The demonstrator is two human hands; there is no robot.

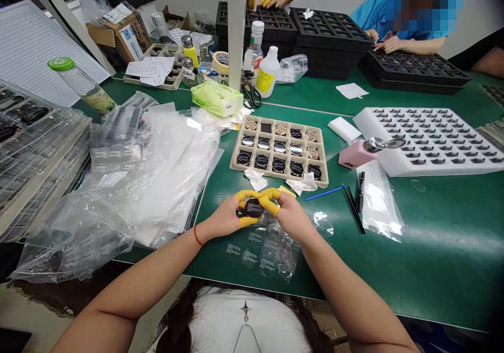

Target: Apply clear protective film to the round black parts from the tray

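My left hand (pixel 225 217), with yellow finger cots on its fingertips, holds a round black watch head (pixel 254 207) between thumb and fingers. White printed lines show on the watch's upward face. My right hand (pixel 289 214), also in yellow finger cots, pinches the watch at its right edge. Beneath the hands, clear printed films (pixel 252 257) lie on the green table (pixel 394 274). Just beyond is a beige compartment tray (pixel 324 167) of round watch heads, some black-faced and some gold-toned. Crumpled white tissues (pixel 302 184) rest against its front edge.
To the right are a blue stick (pixel 325 193), black tweezers (pixel 354 210), a pink pump bottle (pixel 357 154) and a white foam block (pixel 378 156) holding small parts. Plastic bags (pixel 173 159) cover the left side. Two people work behind black trays (pixel 326 62).
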